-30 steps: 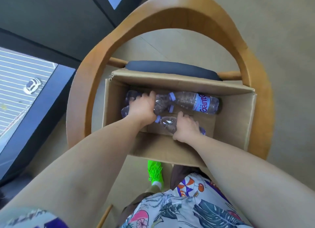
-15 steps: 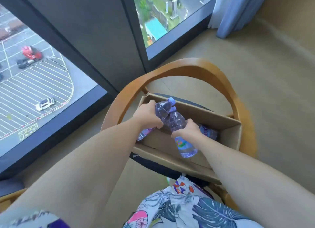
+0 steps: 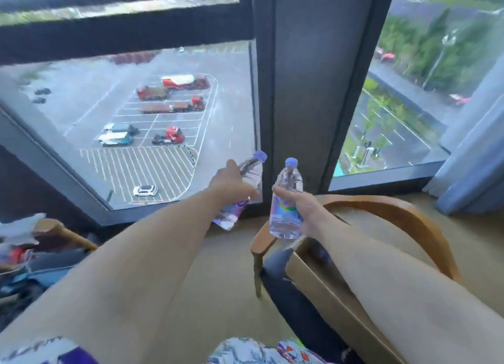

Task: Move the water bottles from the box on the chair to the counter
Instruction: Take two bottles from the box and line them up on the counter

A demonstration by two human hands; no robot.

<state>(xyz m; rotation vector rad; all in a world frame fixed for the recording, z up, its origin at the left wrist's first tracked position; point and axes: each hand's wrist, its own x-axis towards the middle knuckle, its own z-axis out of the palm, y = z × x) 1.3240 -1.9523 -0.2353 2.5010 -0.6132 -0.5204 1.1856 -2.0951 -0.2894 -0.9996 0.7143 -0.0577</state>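
My left hand (image 3: 231, 185) grips a clear water bottle (image 3: 246, 189) with a purple cap, tilted with its cap up and to the right. Close beside it, my right hand (image 3: 301, 207) holds a second clear bottle (image 3: 285, 200), upright, blue cap on top. Both bottles are in the air in front of the window, above and left of the chair. The cardboard box (image 3: 324, 290) sits on the wooden chair (image 3: 392, 213) at the lower right, mostly hidden by my right forearm. Its inside is not visible. No counter is in view.
A floor-to-ceiling window (image 3: 152, 134) with a dark frame pillar (image 3: 308, 91) stands straight ahead. A blue curtain (image 3: 474, 159) hangs at the right. At the left edge, another wooden seat (image 3: 58, 234) carries a pile of clothes and bags. Beige floor lies between the two seats.
Both hands lifted one bottle each out of the box and raised them up and left, away from the chair. My view swung up from the box toward the window.
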